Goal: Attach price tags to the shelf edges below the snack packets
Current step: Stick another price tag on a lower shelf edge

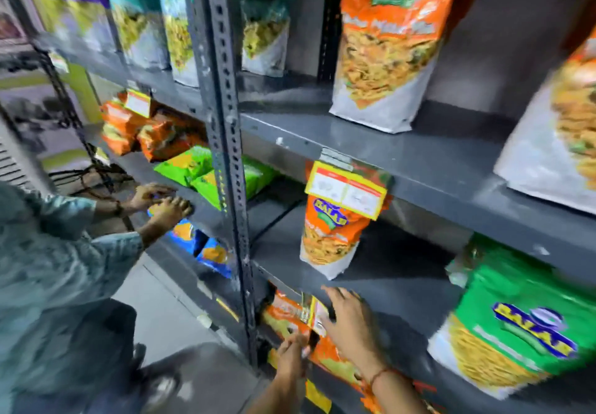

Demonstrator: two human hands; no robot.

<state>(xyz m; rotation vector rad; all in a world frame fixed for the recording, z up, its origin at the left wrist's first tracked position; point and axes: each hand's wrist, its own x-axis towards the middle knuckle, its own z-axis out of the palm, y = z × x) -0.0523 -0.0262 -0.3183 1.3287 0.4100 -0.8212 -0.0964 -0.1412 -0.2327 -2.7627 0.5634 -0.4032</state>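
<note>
Frame motion-blurred; tag (pixel 317 315) print unreadable. Tag sits at lower shelf edge (pixel 283 288), right hand (pixel 350 323) spread over it; left hand (pixel 292 357) grip unclear. Packet (pixel 329 229) logo illegible.

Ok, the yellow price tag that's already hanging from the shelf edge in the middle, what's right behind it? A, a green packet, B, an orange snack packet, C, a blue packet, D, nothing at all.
B: the yellow price tag hangs from the grey shelf edge in front of the top of an orange snack packet that stands on the shelf below.
</note>
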